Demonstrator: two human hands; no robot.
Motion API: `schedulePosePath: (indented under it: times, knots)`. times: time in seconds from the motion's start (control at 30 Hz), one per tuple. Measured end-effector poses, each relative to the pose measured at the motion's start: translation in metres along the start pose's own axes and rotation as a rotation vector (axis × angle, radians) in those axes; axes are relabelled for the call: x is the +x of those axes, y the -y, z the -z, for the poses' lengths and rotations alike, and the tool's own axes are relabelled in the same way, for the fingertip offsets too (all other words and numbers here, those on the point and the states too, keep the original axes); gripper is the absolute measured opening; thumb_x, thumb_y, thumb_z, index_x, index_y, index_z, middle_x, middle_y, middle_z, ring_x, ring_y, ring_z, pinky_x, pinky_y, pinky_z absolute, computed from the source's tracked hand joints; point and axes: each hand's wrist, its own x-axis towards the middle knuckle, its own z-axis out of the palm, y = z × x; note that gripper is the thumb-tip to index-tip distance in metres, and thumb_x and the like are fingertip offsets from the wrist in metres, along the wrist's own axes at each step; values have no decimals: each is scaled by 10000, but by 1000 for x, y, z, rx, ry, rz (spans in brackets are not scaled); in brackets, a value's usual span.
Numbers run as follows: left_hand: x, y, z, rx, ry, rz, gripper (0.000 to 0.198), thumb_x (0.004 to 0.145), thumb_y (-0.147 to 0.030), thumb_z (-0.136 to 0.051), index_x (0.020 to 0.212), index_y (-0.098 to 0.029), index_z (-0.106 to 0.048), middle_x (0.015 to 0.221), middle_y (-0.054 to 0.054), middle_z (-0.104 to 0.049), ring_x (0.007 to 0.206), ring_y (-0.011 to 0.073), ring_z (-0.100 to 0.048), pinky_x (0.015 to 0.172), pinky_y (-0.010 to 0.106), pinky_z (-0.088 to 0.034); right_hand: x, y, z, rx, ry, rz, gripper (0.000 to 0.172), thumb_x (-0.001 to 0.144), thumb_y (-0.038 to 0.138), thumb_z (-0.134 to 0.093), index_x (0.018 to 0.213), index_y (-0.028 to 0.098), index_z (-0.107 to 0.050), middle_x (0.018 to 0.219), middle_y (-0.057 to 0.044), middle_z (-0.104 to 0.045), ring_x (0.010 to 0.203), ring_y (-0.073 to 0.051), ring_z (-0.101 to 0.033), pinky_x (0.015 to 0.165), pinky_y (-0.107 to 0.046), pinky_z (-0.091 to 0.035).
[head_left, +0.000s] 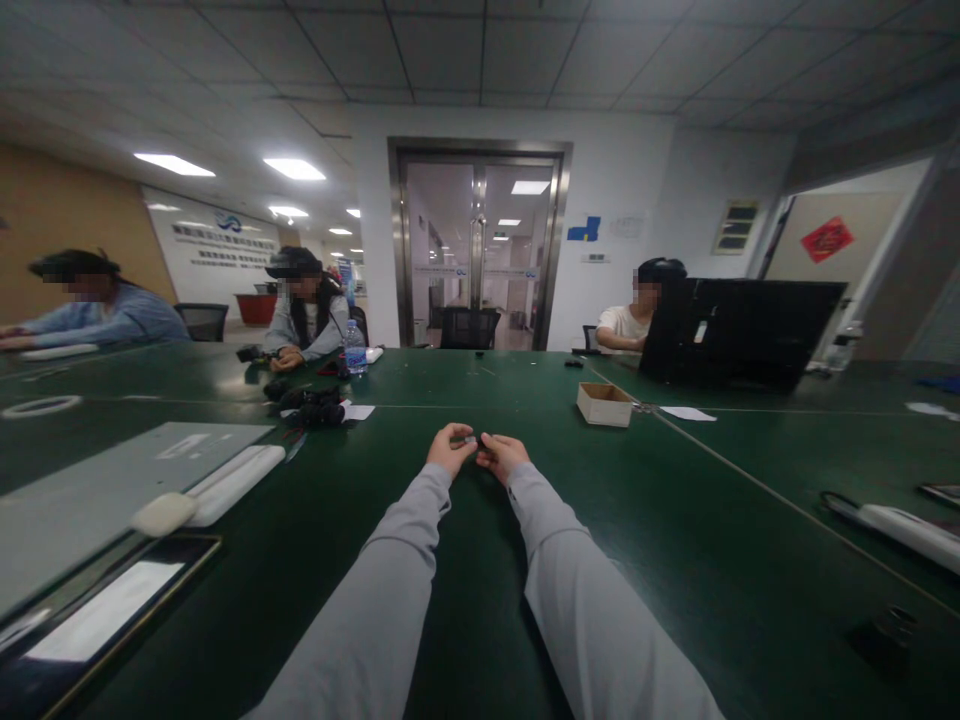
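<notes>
Both arms, in light grey sleeves, stretch forward over the green table. My left hand is closed in a pinch on a small pale, clear-looking piece. Facing it, my right hand pinches a small dark piece between thumb and fingers. The fingertips of the two hands nearly meet, with the two pieces side by side between them. Whether the pieces touch or are joined cannot be made out; they are too small to name.
An open cardboard box stands ahead right, before a black monitor. To the left lie a grey laptop-like panel, a phone, black gear and a water bottle. Several people sit around the table. A dark cylinder stands right.
</notes>
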Motion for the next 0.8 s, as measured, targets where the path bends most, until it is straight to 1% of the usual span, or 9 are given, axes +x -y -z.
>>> schedulePosePath:
  times: [0.1,0.17,0.27,0.37,0.47,0.53,0.6,0.7,0.8]
  knots:
    - [0,0,-2,46,-23,149,262,646,-293,-572,861,-154,-514,778,60,-591,583,114,-564,544,251,-453,-1,0,-1,10,-25,9,180,621,112,-644,620,133,-464,453,31,-522,361,-84,-498,377,-216,-474]
    - [0,1,-2,59,-20,182,223,683,-298,-530,857,-160,-511,708,44,-590,535,111,-555,508,243,-441,-1,0,-1,3,-16,4,185,617,111,-648,618,132,-464,459,28,-523,364,-84,-500,376,-216,-473]
    - [-1,2,-2,58,-22,61,163,652,-217,-567,799,-159,-532,701,32,-585,603,104,-563,604,241,-451,-1,1,-1,4,-20,5,173,630,104,-633,609,130,-463,442,31,-508,363,-88,-500,376,-221,-472]
    - [-2,2,0,30,-17,-19,229,595,-175,-620,807,-162,-535,779,38,-589,687,103,-567,694,244,-444,-1,1,-1,1,-27,1,162,635,100,-626,610,125,-469,450,27,-515,368,-87,-503,382,-222,-476]
    - [-2,0,0,43,-56,63,298,600,-251,-628,865,-175,-514,779,33,-590,599,92,-559,624,241,-450,-1,1,-1,-10,-27,-1,144,645,98,-617,614,120,-478,475,17,-534,367,-82,-504,384,-217,-477]
    - [-3,-2,-1,81,-65,146,266,647,-323,-578,857,-175,-509,712,23,-588,512,86,-539,545,230,-442,-1,1,-2,-22,-4,4,136,653,94,-608,610,117,-481,479,14,-539,364,-81,-503,376,-212,-471]
    - [-3,-3,-2,113,-53,177,221,685,-339,-527,834,-176,-516,636,7,-572,468,82,-519,497,215,-427,-1,0,-2,-47,32,7,130,656,90,-603,610,113,-484,473,12,-539,358,-83,-502,361,-206,-463]
    - [-3,-3,-1,136,-45,105,168,678,-264,-532,825,-181,-533,627,-1,-561,502,80,-522,501,195,-421,0,0,-1,-70,44,3,110,666,97,-595,626,111,-494,467,11,-542,348,-85,-497,346,-205,-456]
    - [-3,-3,-1,129,-26,38,187,642,-178,-553,829,-174,-540,749,21,-581,594,83,-543,543,187,-428,0,0,-1,-53,24,-6,101,678,121,-592,635,110,-501,470,10,-549,342,-78,-491,359,-207,-464]
